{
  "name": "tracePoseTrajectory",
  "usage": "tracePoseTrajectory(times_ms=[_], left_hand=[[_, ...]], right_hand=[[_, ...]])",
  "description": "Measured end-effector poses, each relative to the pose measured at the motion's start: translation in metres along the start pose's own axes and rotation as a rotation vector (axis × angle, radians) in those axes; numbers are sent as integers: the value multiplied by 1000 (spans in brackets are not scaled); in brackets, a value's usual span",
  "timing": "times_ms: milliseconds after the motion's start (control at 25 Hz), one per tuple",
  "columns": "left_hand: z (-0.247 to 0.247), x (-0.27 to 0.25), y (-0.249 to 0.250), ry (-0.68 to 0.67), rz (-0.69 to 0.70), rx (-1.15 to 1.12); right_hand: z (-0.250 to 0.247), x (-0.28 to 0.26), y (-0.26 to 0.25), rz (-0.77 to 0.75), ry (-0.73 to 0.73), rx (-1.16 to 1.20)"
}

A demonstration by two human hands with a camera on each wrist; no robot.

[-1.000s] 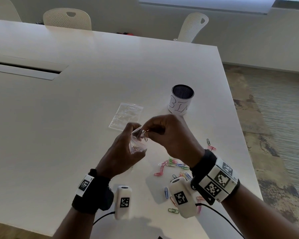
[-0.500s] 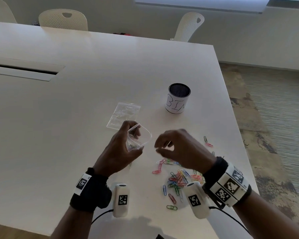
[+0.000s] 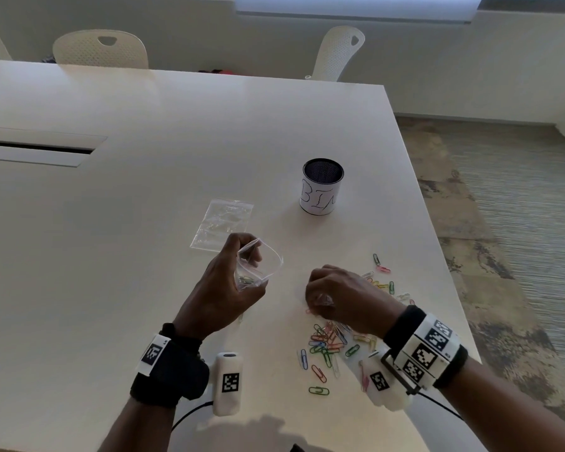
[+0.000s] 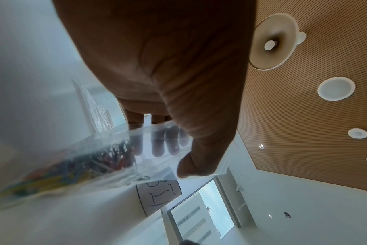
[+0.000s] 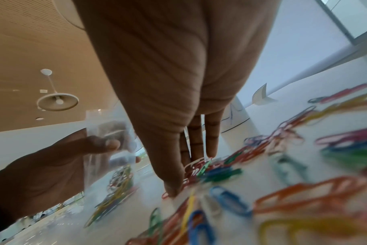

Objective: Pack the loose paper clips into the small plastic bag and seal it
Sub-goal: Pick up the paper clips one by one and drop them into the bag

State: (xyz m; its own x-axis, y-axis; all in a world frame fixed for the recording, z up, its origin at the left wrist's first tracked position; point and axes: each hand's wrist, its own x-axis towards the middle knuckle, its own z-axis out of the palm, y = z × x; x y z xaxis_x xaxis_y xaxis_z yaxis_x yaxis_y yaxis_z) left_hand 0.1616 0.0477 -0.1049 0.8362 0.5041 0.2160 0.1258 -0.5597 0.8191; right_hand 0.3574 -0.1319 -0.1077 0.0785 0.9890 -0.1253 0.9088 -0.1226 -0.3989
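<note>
A small clear plastic bag (image 3: 268,256) is held above the white table, gripped by my left hand (image 3: 248,259), its mouth gaping towards the right. Several coloured paper clips lie in the bag's bottom (image 4: 115,154). Loose paper clips (image 3: 327,347) are scattered on the table at the right. My right hand (image 3: 317,301) is down on the far edge of this pile. In the right wrist view its thumb and fingertips (image 5: 197,157) close on some of the clips (image 5: 201,167). The bag (image 5: 107,149) hangs just to the left of that hand.
More flat clear bags (image 3: 222,223) lie beyond the left hand. A black mesh cup with a white label (image 3: 322,187) stands farther back. The table's right edge (image 3: 437,256) runs close to the clips. A cable slot (image 3: 40,151) sits far left; chairs stand behind.
My right hand has left the bag's mouth and dropped down and right onto the clip pile. The left hand still holds the bag, whose mouth now gapes wider.
</note>
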Motion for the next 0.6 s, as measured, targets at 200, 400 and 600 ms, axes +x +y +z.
tracePoseTrajectory(times_ms=[200,400,600], left_hand=[[3,2,1,-15,5,-4],[4,2,3,-19,0,3],[2,-1,3,-12,-17,6]], right_hand=[[-21,-16,11,194,75,-75],[-17,-16,-1,294,-30,-120],[-11,-11,-10,250,79,-64]])
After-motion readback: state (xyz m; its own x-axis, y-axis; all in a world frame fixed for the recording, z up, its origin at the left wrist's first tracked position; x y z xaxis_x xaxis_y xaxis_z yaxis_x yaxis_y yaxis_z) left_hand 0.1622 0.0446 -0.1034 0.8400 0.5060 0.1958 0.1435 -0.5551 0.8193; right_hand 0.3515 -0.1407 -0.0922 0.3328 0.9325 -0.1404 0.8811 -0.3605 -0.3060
